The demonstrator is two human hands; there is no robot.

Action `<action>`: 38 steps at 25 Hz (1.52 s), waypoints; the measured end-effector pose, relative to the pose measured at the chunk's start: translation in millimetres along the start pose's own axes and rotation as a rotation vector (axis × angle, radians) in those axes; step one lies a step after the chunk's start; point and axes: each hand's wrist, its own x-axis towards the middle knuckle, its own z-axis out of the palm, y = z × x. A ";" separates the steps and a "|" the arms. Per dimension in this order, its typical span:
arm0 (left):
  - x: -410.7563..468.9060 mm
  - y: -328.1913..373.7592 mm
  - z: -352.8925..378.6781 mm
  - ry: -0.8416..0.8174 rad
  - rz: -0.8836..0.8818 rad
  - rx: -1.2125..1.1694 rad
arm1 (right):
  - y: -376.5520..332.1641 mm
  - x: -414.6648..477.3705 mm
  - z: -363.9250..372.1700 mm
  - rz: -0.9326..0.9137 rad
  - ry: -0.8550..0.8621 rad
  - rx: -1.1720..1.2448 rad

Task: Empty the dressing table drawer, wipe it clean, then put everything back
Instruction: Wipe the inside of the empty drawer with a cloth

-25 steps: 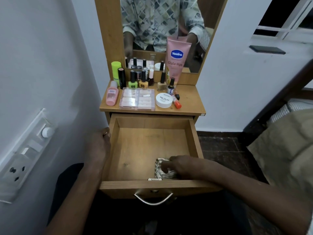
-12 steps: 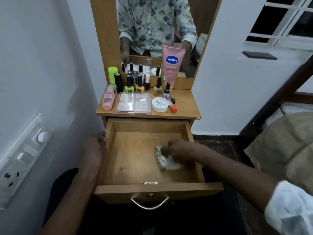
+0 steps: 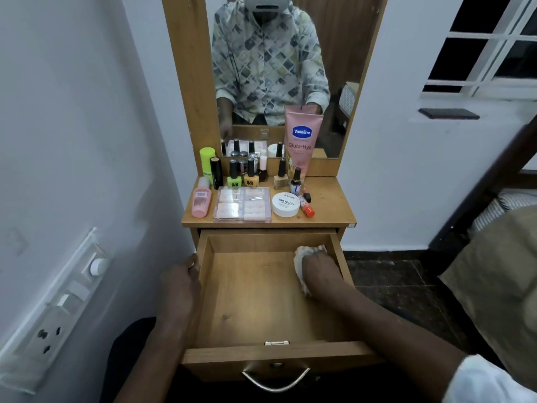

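Standing pulled out toward the camera, with a curved metal handle (image 3: 275, 381) on the front panel: the drawer (image 3: 252, 301), bare of everything but the wiping cloth. Gripping the drawer's left wall from outside, fingers curled over the top edge: the left hand (image 3: 181, 282), well apart from the cloth. Pressing down flat inside the drawer at its far right corner, hard by the right wall: the right hand (image 3: 318, 270), fingers folded over a pale crumpled cloth (image 3: 302, 255), bunched edges poking out beyond and left of the knuckles. Lying beyond, on the dressing table top (image 3: 328, 207): a clear plastic case (image 3: 242, 204), a pink bottle (image 3: 201, 202) on its side to the left, a white round tin (image 3: 286, 203) marked nail polish to the right, a small orange-capped tube (image 3: 306, 207) just beside it. Standing farther back in a row against the mirror frame: nail polish bottles (image 3: 242, 177), a green tube (image 3: 207, 162) and a tall pink Vaseline tube (image 3: 302, 141). Reflecting in the mirror (image 3: 279, 68): a patterned shirt.
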 end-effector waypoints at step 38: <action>-3.5 1.9 0.1 -0.023 -0.066 -0.213 | -72.6 -15.4 -41.2 -0.040 -0.268 0.281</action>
